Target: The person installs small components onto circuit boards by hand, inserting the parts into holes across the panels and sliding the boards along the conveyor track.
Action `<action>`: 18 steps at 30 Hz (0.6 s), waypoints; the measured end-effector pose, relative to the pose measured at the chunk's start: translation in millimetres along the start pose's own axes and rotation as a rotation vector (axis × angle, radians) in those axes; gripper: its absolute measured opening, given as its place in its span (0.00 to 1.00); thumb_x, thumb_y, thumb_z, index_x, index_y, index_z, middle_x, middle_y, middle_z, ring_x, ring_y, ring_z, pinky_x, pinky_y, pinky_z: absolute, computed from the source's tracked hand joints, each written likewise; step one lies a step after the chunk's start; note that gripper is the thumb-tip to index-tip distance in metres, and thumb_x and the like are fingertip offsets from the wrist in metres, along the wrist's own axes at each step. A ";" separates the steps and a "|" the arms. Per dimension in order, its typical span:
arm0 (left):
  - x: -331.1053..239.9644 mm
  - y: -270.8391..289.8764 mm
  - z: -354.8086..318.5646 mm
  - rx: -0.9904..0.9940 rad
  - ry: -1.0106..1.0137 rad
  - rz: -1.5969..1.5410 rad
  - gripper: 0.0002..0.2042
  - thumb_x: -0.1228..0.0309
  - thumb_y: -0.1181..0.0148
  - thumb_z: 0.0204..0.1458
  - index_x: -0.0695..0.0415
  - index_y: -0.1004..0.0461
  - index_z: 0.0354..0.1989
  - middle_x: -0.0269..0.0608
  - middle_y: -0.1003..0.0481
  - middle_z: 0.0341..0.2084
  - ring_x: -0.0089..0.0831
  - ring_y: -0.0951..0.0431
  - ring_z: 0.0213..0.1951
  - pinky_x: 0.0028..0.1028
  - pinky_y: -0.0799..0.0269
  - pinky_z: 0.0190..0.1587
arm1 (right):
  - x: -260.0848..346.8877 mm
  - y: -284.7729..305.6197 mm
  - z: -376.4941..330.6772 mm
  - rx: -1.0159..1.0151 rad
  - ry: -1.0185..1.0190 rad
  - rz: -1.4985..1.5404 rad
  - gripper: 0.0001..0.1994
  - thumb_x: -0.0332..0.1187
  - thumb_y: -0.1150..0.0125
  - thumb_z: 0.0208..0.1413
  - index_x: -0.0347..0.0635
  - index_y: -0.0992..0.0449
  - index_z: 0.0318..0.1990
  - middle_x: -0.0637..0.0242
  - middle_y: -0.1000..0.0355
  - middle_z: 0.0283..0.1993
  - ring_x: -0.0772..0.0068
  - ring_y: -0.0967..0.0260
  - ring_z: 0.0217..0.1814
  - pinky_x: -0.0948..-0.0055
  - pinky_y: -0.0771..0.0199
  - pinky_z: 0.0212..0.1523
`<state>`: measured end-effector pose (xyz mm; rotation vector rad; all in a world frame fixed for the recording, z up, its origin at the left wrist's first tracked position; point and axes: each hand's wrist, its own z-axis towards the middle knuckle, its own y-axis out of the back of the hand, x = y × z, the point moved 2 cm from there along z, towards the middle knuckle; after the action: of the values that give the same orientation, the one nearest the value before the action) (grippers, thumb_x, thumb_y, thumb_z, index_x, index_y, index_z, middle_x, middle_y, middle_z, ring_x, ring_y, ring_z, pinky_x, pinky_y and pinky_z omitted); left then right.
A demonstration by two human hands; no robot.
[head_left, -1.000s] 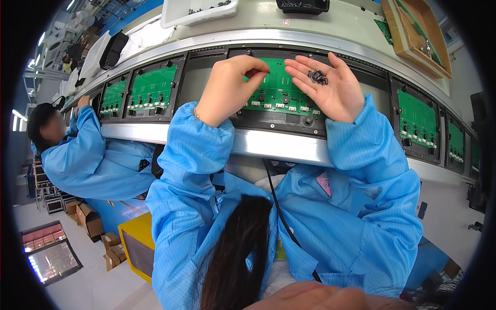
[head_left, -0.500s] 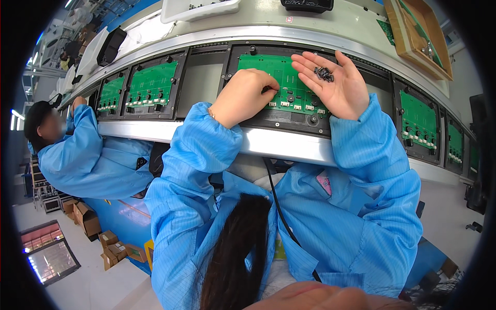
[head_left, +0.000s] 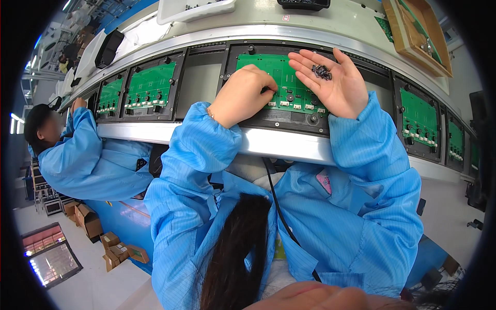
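My left hand (head_left: pixel 245 96) is over the green circuit board (head_left: pixel 281 67) in front of me, its fingers pinched together low over the board's middle. Whatever is between those fingertips is hidden. My right hand (head_left: pixel 338 85) is turned palm up above the right side of the same board, fingers stretched out. On its palm lies a small heap of black electronic components (head_left: pixel 321 72). White connectors (head_left: pixel 284 103) line the board's near edge, beside a round black part (head_left: pixel 290 97). A black carrier frame (head_left: pixel 253 122) surrounds the board.
More boards in frames sit along the line, to the left (head_left: pixel 150 85) and the right (head_left: pixel 417 119). Behind it are a white bin (head_left: pixel 196 11), a black tray (head_left: pixel 304 4) and a cardboard box (head_left: pixel 413 44). A co-worker in a blue smock (head_left: pixel 98 165) works at left.
My left hand stays pinched at nearly the same spot on the board. My right hand, with the components on its palm, has shifted very slightly left and up.
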<state>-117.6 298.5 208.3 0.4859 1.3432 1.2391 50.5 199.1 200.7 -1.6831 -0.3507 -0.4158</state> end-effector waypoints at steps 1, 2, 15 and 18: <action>0.0 0.2 0.0 0.005 0.000 -0.002 0.06 0.79 0.44 0.37 0.61 0.23 0.24 0.40 0.23 0.23 0.37 0.27 0.31 0.29 0.29 0.37 | -0.4 -1.1 0.1 -0.006 0.005 -0.007 0.29 0.43 0.61 0.60 0.21 0.48 0.57 0.37 0.49 0.60 0.50 0.48 0.64 0.62 0.46 0.64; 0.1 0.3 -0.1 0.009 -0.001 -0.004 0.06 0.79 0.44 0.37 0.61 0.23 0.24 0.40 0.23 0.23 0.37 0.27 0.31 0.29 0.29 0.37 | -0.7 -2.1 0.2 -0.011 0.010 -0.014 0.29 0.43 0.61 0.60 0.21 0.48 0.57 0.37 0.48 0.59 0.50 0.47 0.64 0.62 0.47 0.65; -2.0 1.4 0.6 0.054 0.001 0.066 0.06 0.80 0.41 0.35 0.60 0.24 0.25 0.37 0.23 0.24 0.34 0.27 0.31 0.26 0.30 0.37 | -3.1 -4.2 0.6 0.002 0.008 -0.028 0.29 0.43 0.63 0.60 0.22 0.48 0.58 0.39 0.50 0.62 0.52 0.47 0.64 0.64 0.44 0.63; -1.6 1.2 1.0 0.055 -0.004 0.068 0.06 0.80 0.42 0.35 0.60 0.24 0.24 0.37 0.24 0.24 0.35 0.28 0.31 0.27 0.30 0.37 | -3.6 -4.4 1.3 0.000 0.008 -0.038 0.29 0.43 0.63 0.60 0.22 0.48 0.58 0.39 0.49 0.62 0.53 0.46 0.63 0.64 0.44 0.63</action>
<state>-116.8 298.0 210.4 0.5771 1.3698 1.2582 45.4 201.1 202.7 -1.6761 -0.3772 -0.4499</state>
